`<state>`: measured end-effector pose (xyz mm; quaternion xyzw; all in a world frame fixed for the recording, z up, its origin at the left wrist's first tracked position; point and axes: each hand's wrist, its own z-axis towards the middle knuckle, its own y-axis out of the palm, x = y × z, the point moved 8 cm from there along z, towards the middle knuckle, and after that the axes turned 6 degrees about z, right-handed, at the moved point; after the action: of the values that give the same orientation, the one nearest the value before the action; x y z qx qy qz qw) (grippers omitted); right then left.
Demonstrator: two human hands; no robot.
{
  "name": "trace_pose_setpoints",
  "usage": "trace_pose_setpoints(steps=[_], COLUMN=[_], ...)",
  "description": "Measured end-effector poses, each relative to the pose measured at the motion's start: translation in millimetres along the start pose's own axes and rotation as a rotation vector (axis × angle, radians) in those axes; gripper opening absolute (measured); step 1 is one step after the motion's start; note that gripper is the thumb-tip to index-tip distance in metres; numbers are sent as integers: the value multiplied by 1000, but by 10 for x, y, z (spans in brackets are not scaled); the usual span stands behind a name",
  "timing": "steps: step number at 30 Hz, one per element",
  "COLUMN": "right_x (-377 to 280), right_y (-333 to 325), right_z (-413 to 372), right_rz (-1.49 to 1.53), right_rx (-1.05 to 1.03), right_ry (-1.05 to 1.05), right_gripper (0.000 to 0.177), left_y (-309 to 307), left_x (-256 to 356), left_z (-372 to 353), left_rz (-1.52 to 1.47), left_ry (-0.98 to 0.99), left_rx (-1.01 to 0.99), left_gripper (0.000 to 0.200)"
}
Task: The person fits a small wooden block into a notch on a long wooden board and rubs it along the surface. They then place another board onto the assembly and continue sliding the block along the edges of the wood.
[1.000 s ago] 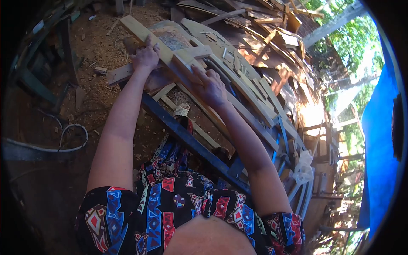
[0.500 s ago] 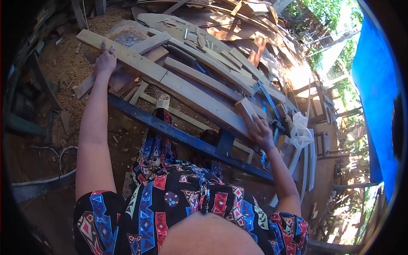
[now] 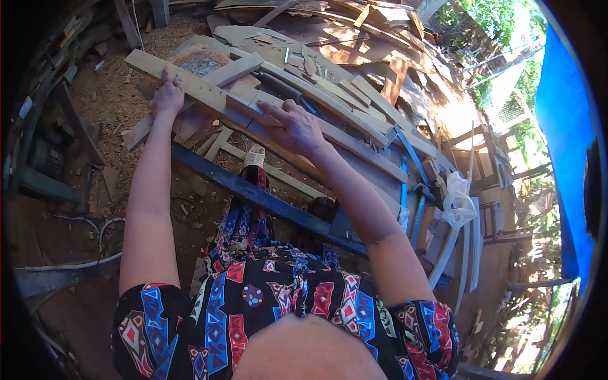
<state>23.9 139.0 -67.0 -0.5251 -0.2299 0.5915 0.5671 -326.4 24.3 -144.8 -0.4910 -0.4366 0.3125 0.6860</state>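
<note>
A long, pale wooden beam (image 3: pixel 199 88) lies slantwise across the blue metal stand in the head view. My left hand (image 3: pixel 168 98) is closed over the beam near its far left end, with fingers on the top face. My right hand (image 3: pixel 294 130) rests at the beam's middle, fingers pointing left over a short wooden block (image 3: pixel 244 104) on the wood. The palm and fingers partly hide this block. Just behind the hand runs another long wooden strip (image 3: pixel 361 149).
The blue metal rail (image 3: pixel 247 190) crosses in front of my legs. Blue clamps (image 3: pixel 411 155) and a clear plastic bag (image 3: pixel 457 199) are at right. Wood offcuts (image 3: pixel 316 66) lie behind, sawdust (image 3: pixel 114 101) covers the ground, and a blue tarp (image 3: pixel 560 139) hangs at right.
My right hand has moved left along the beam with the short wooden block, from its right part to its middle. My left hand still holds the far left end.
</note>
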Motion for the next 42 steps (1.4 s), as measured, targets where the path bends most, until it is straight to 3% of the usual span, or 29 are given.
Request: trace_pose_setpoints(steps=[4, 7, 9, 14, 17, 26, 30, 34, 42], right_x=[72, 208, 362, 494, 480, -452, -692, -331, 557], right_y=[-96, -397, -605, -971, -956, 45, 191, -34, -937], right_z=[-331, -1042, -1648, -2639, -2594, -230, 56, -425, -2362], right_rz=[49, -9, -42, -150, -136, -82, -148, -66, -143], right_rx=[-26, 51, -14, 45, 76, 71, 137, 53, 28], right_ry=[90, 115, 259, 249, 276, -121, -184, -8, 192], right_gripper=[53, 51, 48, 53, 54, 49, 47, 48, 48], left_y=[-36, -37, -84, 41, -5, -202, -173, -192, -203], left_x=[-13, 13, 35, -13, 17, 74, 76, 87, 99], left_z=[-16, -24, -57, 22, -21, -168, -157, -185, -191], left_rz=[8, 8, 3, 26, 30, 51, 56, 58, 56], left_ry=[0, -1, -7, -21, -10, -6, 3, 2, -15], left_rx=[54, 5, -12, -25, 17, 46, 38, 19, 4], left_gripper=[62, 62, 62, 63, 63, 63, 64, 63, 63])
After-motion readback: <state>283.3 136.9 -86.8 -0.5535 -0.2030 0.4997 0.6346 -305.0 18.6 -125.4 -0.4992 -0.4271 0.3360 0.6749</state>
